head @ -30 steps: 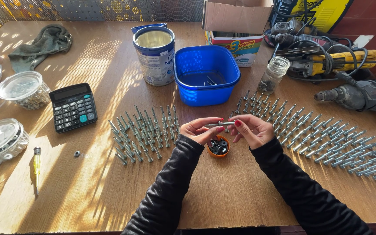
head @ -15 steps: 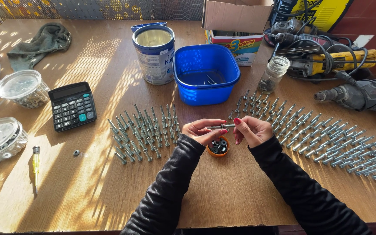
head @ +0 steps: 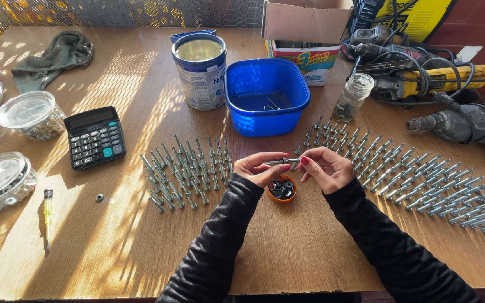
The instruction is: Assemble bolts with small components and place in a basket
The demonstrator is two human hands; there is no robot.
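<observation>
My left hand (head: 260, 169) and my right hand (head: 322, 168) meet above a small orange cap (head: 282, 191) that holds dark washers. Between the fingertips of both hands lies one silver bolt (head: 283, 161), held level. Left of my hands, several bolts (head: 189, 168) lie in rows on the wooden table (head: 287, 247). Many more bolts (head: 422, 179) spread in rows to the right.
A blue plastic tub (head: 266, 95) and a metal tin (head: 199, 70) stand behind my hands. A glass jar (head: 353, 96), a cardboard box (head: 304, 33) and power tools (head: 456, 120) sit at the back right. A calculator (head: 95, 137), lidded tubs (head: 29, 115) and a yellow screwdriver (head: 47, 216) lie left.
Both hands stay over the orange cap with the bolt between them; the fingers have shifted only slightly along it.
</observation>
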